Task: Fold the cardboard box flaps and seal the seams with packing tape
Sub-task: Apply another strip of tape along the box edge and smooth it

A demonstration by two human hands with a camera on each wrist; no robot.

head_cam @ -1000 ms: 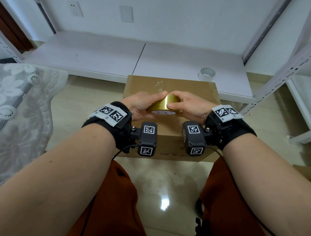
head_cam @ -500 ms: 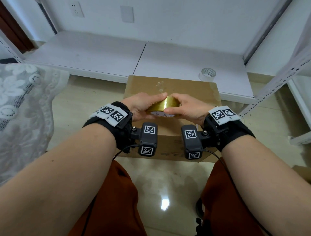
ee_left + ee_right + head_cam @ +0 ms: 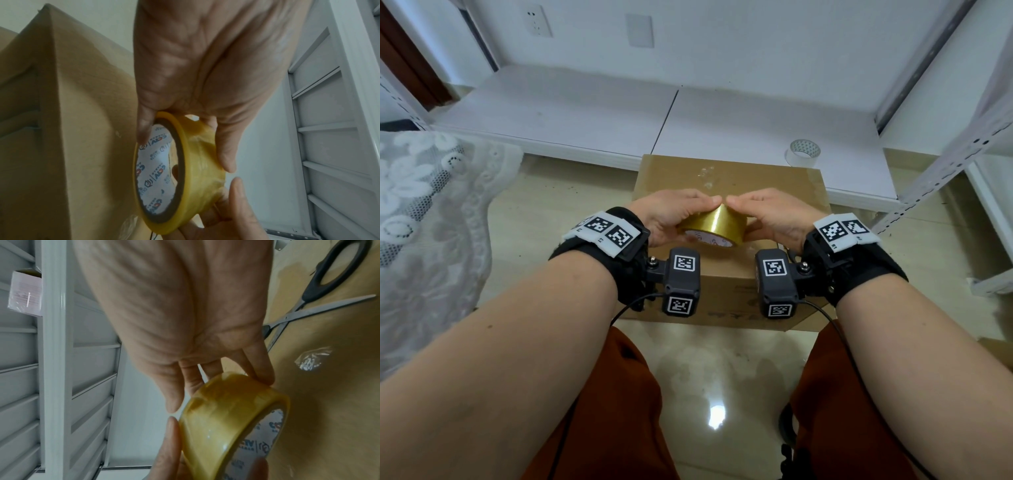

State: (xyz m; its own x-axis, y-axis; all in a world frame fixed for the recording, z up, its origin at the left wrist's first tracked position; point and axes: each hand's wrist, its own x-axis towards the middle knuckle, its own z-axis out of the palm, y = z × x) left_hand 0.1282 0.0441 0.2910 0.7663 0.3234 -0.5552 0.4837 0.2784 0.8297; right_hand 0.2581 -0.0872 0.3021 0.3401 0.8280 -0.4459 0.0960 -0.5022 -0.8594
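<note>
A brown cardboard box [image 3: 729, 174] stands on the floor between my knees, its top flaps folded flat. Just above its top I hold a yellowish roll of packing tape [image 3: 717, 226] in both hands. My left hand [image 3: 685, 214] grips the roll's left side, thumb in the printed core [image 3: 156, 164] and fingers over the outer band. My right hand [image 3: 760, 216] grips the right side, fingers curled over the band [image 3: 222, 415]. The two index fingertips nearly meet on top of the roll. No loose tape end shows.
Black-handled scissors [image 3: 320, 288] lie on the box top [image 3: 329, 402] beside a crumpled scrap of clear tape [image 3: 312, 360]. A second, clear tape roll [image 3: 803, 152] stands on the low white shelf [image 3: 585, 113] behind the box. Lace cloth [image 3: 431, 222] lies at left, a metal rack upright [image 3: 945, 164] at right.
Both hands have turned and tilted the roll a little between them; the fingertips now meet on its top. The right wrist has shifted slightly. The box has not moved.
</note>
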